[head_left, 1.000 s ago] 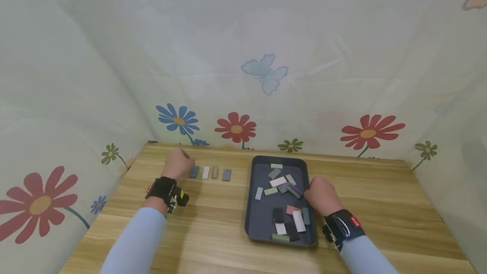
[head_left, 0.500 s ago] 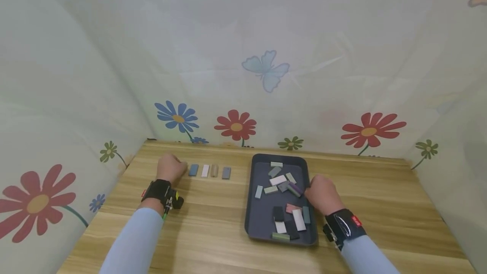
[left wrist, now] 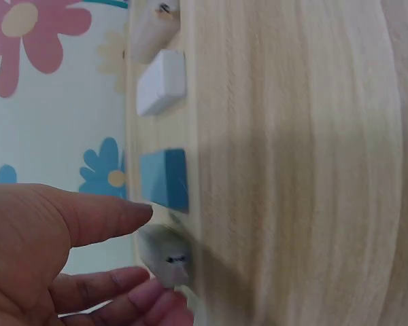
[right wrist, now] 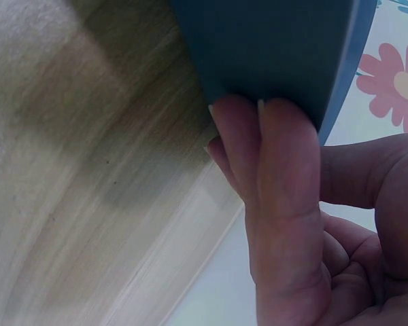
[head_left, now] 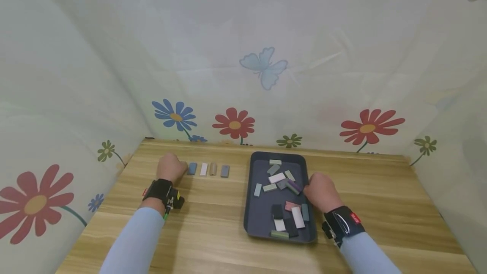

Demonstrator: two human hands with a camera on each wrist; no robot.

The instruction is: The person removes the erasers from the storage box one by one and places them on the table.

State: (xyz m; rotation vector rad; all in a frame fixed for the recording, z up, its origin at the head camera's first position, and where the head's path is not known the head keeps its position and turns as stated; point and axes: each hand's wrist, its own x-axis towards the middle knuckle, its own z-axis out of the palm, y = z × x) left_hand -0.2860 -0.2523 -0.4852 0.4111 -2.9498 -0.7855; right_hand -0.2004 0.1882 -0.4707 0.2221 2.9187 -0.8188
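Observation:
My left hand is at the left end of a row of small blocks on the table. In the left wrist view its thumb and fingers pinch a pale grey-green block with a dark mark; the head view hides this piece. Just beside it stands a blue block, followed by a white block, a tan block and a grey-blue block. My right hand grips the right edge of a dark blue tray, fingers against its outer side.
Inside the tray lie several loose blocks, among them a purple-and-green block, a white block and a black block. Behind the wooden table hangs a flower-printed curtain.
My left hand has shifted left, away from the blue block, then stayed near that spot. My right hand keeps its hold on the tray; the row and tray contents look the same.

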